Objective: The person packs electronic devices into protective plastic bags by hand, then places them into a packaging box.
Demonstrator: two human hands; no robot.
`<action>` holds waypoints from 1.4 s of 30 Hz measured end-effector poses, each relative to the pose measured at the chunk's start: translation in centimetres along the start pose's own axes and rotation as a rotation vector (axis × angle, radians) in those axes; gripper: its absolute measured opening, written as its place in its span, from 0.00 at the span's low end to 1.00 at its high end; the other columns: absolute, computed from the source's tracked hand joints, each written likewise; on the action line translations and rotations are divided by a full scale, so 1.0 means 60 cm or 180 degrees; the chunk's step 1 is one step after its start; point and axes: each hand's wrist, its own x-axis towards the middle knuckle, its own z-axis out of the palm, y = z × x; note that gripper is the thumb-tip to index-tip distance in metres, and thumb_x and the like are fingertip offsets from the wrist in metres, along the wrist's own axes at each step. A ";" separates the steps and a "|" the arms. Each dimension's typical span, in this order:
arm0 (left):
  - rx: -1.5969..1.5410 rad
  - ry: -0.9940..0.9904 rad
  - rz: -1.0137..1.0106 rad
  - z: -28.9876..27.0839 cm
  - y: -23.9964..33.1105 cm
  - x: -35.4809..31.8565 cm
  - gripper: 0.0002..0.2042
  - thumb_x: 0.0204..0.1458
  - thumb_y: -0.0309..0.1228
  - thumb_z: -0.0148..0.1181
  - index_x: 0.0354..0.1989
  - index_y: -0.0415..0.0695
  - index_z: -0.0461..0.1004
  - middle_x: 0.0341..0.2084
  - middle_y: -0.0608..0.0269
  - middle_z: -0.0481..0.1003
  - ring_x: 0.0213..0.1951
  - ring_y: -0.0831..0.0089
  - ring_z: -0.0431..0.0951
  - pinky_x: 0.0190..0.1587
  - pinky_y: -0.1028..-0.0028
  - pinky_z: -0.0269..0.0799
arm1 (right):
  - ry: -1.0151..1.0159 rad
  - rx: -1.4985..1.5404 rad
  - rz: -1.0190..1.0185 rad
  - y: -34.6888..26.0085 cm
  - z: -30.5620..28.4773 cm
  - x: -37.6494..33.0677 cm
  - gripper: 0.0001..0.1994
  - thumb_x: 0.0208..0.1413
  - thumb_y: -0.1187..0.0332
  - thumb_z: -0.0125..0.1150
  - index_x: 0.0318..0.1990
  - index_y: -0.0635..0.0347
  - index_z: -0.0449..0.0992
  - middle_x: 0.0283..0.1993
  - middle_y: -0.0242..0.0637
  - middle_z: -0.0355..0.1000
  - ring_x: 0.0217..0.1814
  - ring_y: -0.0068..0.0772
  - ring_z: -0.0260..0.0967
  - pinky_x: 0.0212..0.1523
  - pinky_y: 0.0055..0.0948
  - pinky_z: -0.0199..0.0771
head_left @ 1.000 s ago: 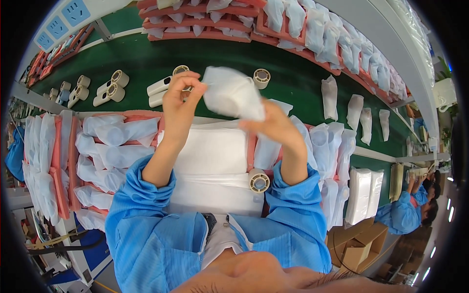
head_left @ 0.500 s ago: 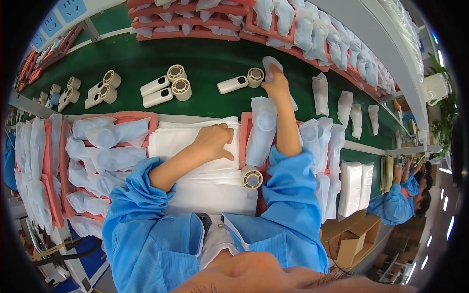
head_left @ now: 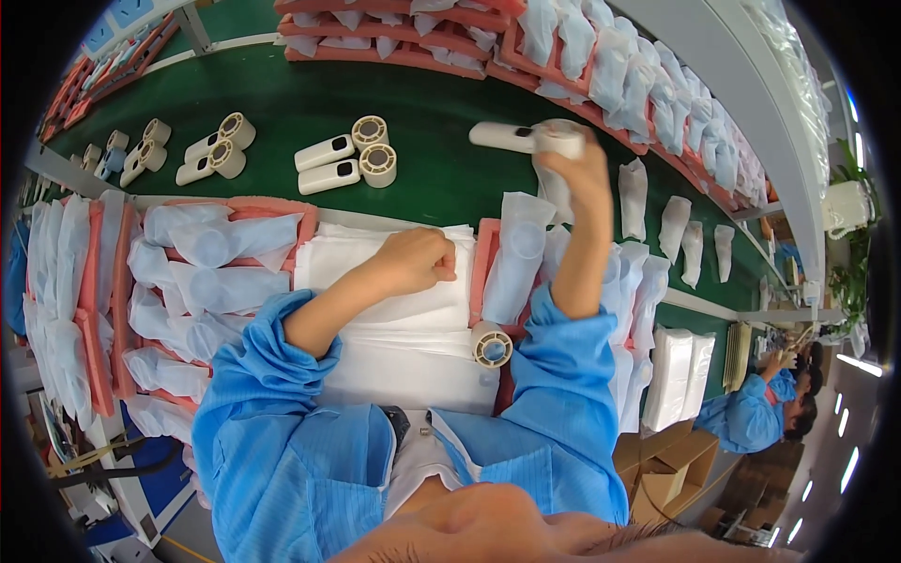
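Observation:
My right hand (head_left: 580, 174) is closed on the head of a cream hair dryer (head_left: 502, 137) with a ring-shaped end, above the green bench. Blur softens its outline. A translucent white bag (head_left: 552, 190) hangs below the same hand. My left hand (head_left: 418, 258) rests on a stack of white bags (head_left: 375, 324), its fingers curled in; whether they pinch a bag is hidden. Beside the stack's right edge is another round cream head (head_left: 492, 345), ring end up. To the left on the bench lie two more cream hair dryers (head_left: 328, 178), unbagged, with black panels on their handles.
Pink foam trays (head_left: 305, 225) with bagged items flank the stack, and more pink trays (head_left: 394, 52) are piled at the back. Several bagged pieces (head_left: 633, 197) lie on the right of the green bench (head_left: 253, 94). White packs (head_left: 671, 375) and a co-worker (head_left: 751, 413) are farther right.
My right hand has taken hold of the hair dryer and shifted it right, with the bag now hanging below. My left fingers have curled in on the stack. The whole view has shifted slightly.

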 end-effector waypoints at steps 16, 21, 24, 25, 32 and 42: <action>-0.2559 0.1086 0.0133 -0.104 0.075 -0.044 0.05 0.59 0.28 0.58 0.36 0.41 0.70 0.29 0.69 0.72 0.33 0.82 0.73 0.34 0.80 0.68 | -0.1231 -0.0134 -0.1200 -0.108 0.033 -0.158 0.29 0.29 0.75 0.73 0.46 0.62 0.71 0.44 0.36 0.70 0.45 0.30 0.70 0.46 0.25 0.69; -0.3066 0.2333 0.0699 -0.096 0.087 -0.036 0.04 0.60 0.27 0.56 0.36 0.41 0.68 0.32 0.68 0.73 0.34 0.81 0.72 0.39 0.80 0.68 | -0.0840 -0.0683 -0.1736 -0.104 0.092 -0.161 0.34 0.30 0.78 0.75 0.52 0.63 0.73 0.47 0.41 0.69 0.46 0.35 0.70 0.46 0.27 0.71; -0.3406 0.2428 0.0749 -0.090 0.084 -0.033 0.03 0.60 0.25 0.55 0.35 0.41 0.69 0.34 0.67 0.73 0.36 0.81 0.73 0.40 0.79 0.69 | -0.0696 -0.0932 -0.1723 -0.093 0.111 -0.166 0.36 0.29 0.78 0.75 0.55 0.61 0.73 0.47 0.42 0.68 0.47 0.37 0.70 0.45 0.29 0.72; -0.3464 0.2400 0.0751 -0.084 0.079 -0.033 0.02 0.59 0.24 0.55 0.35 0.41 0.69 0.34 0.66 0.74 0.36 0.80 0.73 0.40 0.79 0.69 | -0.0648 -0.1046 -0.1725 -0.089 0.116 -0.167 0.37 0.30 0.78 0.75 0.56 0.61 0.73 0.47 0.42 0.68 0.47 0.38 0.69 0.44 0.29 0.72; -0.0644 0.2772 0.1441 -0.029 0.087 -0.033 0.11 0.45 0.17 0.62 0.38 0.40 0.76 0.39 0.59 0.75 0.38 0.69 0.75 0.37 0.73 0.73 | -0.0033 -0.1039 -0.1945 -0.089 0.119 -0.166 0.38 0.30 0.79 0.73 0.58 0.61 0.72 0.48 0.43 0.66 0.46 0.41 0.69 0.43 0.31 0.73; -0.0566 0.2637 0.0481 -0.068 0.107 -0.021 0.25 0.35 0.21 0.70 0.48 0.41 0.74 0.51 0.53 0.69 0.47 0.57 0.74 0.40 0.67 0.74 | 0.0077 -0.0044 -0.1243 -0.070 0.142 -0.170 0.35 0.36 0.75 0.74 0.57 0.66 0.68 0.51 0.42 0.64 0.49 0.36 0.68 0.47 0.31 0.72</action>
